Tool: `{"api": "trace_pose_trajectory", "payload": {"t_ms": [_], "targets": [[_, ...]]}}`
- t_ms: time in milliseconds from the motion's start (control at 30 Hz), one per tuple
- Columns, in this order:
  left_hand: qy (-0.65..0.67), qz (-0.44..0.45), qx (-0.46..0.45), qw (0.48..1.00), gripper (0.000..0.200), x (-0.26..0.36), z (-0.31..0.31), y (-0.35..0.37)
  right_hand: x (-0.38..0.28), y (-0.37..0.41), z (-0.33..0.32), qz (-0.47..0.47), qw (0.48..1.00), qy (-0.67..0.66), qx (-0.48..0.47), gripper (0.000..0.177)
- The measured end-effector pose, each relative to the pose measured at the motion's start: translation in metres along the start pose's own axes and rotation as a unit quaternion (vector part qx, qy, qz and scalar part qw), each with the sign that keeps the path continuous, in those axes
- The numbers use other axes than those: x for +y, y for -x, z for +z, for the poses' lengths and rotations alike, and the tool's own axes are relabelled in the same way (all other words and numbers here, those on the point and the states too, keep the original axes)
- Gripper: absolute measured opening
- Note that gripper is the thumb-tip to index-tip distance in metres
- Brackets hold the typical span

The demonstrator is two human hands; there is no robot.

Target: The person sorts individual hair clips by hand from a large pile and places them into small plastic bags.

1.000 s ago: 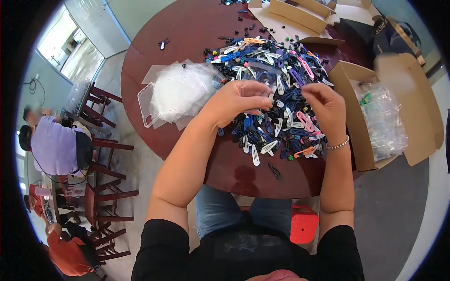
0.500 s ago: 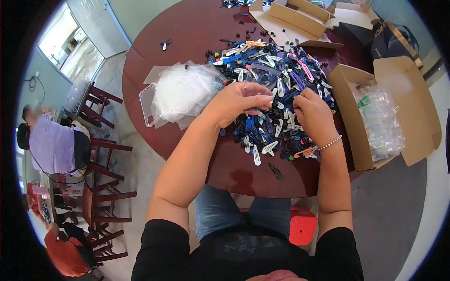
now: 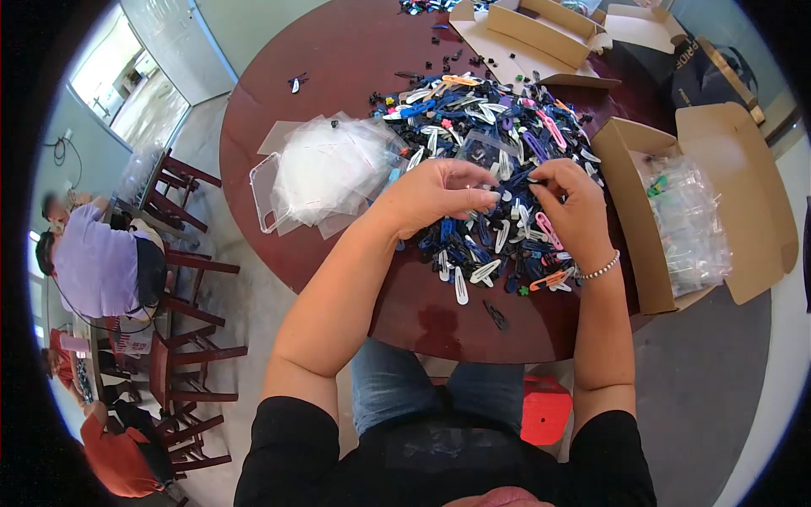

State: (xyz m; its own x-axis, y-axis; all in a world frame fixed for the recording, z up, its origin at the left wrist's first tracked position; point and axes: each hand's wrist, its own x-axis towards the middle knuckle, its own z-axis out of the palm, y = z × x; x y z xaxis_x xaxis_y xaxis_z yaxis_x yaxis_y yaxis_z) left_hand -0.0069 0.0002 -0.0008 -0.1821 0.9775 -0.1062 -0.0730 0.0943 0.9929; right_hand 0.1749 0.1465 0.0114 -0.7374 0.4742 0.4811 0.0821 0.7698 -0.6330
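Closest to us are our jeans point(image 3: 397, 380) and a red stool point(image 3: 545, 410), well below the fingers and under the edge of the round dark table point(image 3: 338, 68). On the tabletop just short of our fingers there's one stray dark clip point(image 3: 496, 314) lying by itself. Right under the fingers is the big pile of hair clips point(image 3: 507, 118), blue, white, pink, orange, all mixed up. Our left hand point(image 3: 431, 196) sits on the near left part of it with thumb and fingers pinched on the lower edge of a small clear bag point(image 3: 483, 152), which sticks up just past the fingertips, between both hands. Our right hand point(image 3: 579, 211), bead bracelet point(image 3: 601, 270) on the wrist, has its fingertips pressed together right beside that bag. Honestly can't tell if they've got a clip or the bag's edge. Out to the left of the left fingers is a loose stack of empty bags point(image 3: 325, 169), touching the pile's edge. To the right of the right fingers is an open cardboard box point(image 3: 629, 203) with filled packets point(image 3: 684, 220) inside. Well beyond the fingers, across the table, are some more cardboard boxes point(image 3: 541, 29). Way off left, a person in a purple top point(image 3: 93, 262) sits by some wooden chairs point(image 3: 190, 355).
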Motion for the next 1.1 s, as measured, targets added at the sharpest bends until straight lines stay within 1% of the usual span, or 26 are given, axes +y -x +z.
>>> {"api": "trace_pose_trajectory", "payload": {"t_ms": [33, 100, 133, 200, 233, 300, 333, 467, 533, 567, 600, 633, 667, 700, 767, 800, 833, 867, 900, 933, 967, 1033, 1067, 1100], "targets": [[0.006, 0.0, 0.002, 1.0, 0.037, 0.0, 0.0, 0.0, 0.004, -0.001, 0.003, 0.0, 1.0, 0.0, 0.0, 0.015], [0.017, -0.005, 0.011, 1.0, 0.036, 0.003, 0.0, 0.001, 0.01, -0.001, 0.007, -0.045, 0.999, 0.028, -0.004, 0.017], [0.027, -0.009, 0.019, 0.999, 0.035, 0.005, 0.0, 0.001, 0.01, 0.0, 0.009, -0.045, 0.999, 0.028, -0.004, 0.017], [0.037, -0.006, 0.03, 0.999, 0.033, 0.004, -0.002, 0.001, 0.006, 0.001, 0.017, -0.099, 0.992, 0.038, -0.063, 0.02], [0.046, -0.001, 0.042, 0.998, 0.032, 0.004, -0.002, 0.001, 0.005, 0.001, 0.021, -0.098, 0.992, 0.037, -0.063, 0.02], [0.048, -0.001, 0.045, 0.998, 0.032, 0.003, -0.004, 0.0, 0.004, 0.001, 0.029, -0.156, 0.98, 0.093, -0.086, 0.021], [0.05, 0.0, 0.049, 0.998, 0.031, 0.003, -0.004, 0.0, 0.004, 0.003, 0.031, -0.15, 0.978, 0.099, -0.102, 0.019], [0.034, -0.006, 0.046, 0.998, 0.033, 0.005, -0.004, 0.002, 0.01, 0.002, 0.033, -0.142, 0.981, 0.098, -0.089, 0.02], [0.02, -0.006, 0.038, 0.999, 0.035, 0.006, -0.003, 0.003, 0.01, 0.001, 0.031, -0.097, 0.994, 0.033, -0.031, 0.018], [0.021, -0.004, 0.04, 0.999, 0.035, 0.006, -0.003, 0.004, 0.01, 0.001, 0.028, -0.1, 0.994, 0.033, -0.033, 0.018], [0.016, 0.0, 0.037, 0.999, 0.035, 0.006, -0.003, 0.004, 0.009, 0.001, 0.024, -0.039, 0.999, -0.029, 0.022, 0.016], [0.012, 0.003, 0.033, 0.999, 0.036, 0.005, -0.002, 0.004, 0.007, 0.001, 0.02, 0.023, 0.993, -0.091, 0.077, 0.014], [0.006, 0.001, 0.022, 1.0, 0.037, 0.005, -0.003, 0.003, 0.003, 0.001, 0.017, 0.01, 0.978, -0.17, 0.121, 0.013], [0.007, 0.003, 0.023, 1.0, 0.037, 0.005, -0.001, 0.003, -0.005, 0.001, 0.014, 0.008, 0.978, -0.17, 0.119, 0.013], [-0.011, 0.008, 0.022, 1.0, 0.041, 0.005, 0.002, 0.003, -0.021, 0.003, 0.014, -0.05, 0.942, -0.253, 0.213, 0.015], [0.016, 0.01, -0.007, 1.0, 0.042, 0.0, 0.001, 0.001, -0.026, 0.003, 0.016, -0.071, 0.941, -0.253, 0.212, 0.018], [0.016, 0.008, -0.008, 1.0, 0.042, -0.004, 0.001, -0.001, -0.032, 0.002, 0.015, -0.069, 0.941, -0.253, 0.213, 0.018], [0.01, 0.042, -0.032, 0.999, 0.042, -0.007, 0.002, -0.003, -0.04, 0.001, 0.011, -0.077, 0.972, -0.171, 0.143, 0.018], [0.003, 0.076, -0.057, 0.995, 0.042, -0.011, 0.003, -0.005, -0.044, 0.0, 0.01, -0.084, 0.99, -0.086, 0.072, 0.019], [-0.019, 0.081, -0.06, 0.995, 0.042, -0.013, 0.002, -0.008, -0.038, 0.002, 0.017, -0.054, 0.984, -0.157, 0.068, 0.022], [-0.019, 0.079, -0.063, 0.995, 0.042, -0.015, 0.002, -0.007, -0.032, 0.002, 0.018, -0.05, 0.984, -0.156, 0.07, 0.022], [0.007, 0.009, -0.032, 0.999, 0.04, -0.001, 0.007, 0.001, -0.02, 0.002, 0.013, -0.057, 0.981, -0.154, 0.106, 0.024], [0.01, 0.007, -0.047, 0.999, 0.041, -0.002, 0.004, 0.0, -0.016, 0.003, 0.011, -0.037, 0.978, -0.176, 0.101, 0.039], [0.011, 0.007, -0.05, 0.999, 0.041, -0.001, 0.003, 0.001, -0.019, 0.002, 0.01, -0.035, 0.979, -0.175, 0.102, 0.039]]}}
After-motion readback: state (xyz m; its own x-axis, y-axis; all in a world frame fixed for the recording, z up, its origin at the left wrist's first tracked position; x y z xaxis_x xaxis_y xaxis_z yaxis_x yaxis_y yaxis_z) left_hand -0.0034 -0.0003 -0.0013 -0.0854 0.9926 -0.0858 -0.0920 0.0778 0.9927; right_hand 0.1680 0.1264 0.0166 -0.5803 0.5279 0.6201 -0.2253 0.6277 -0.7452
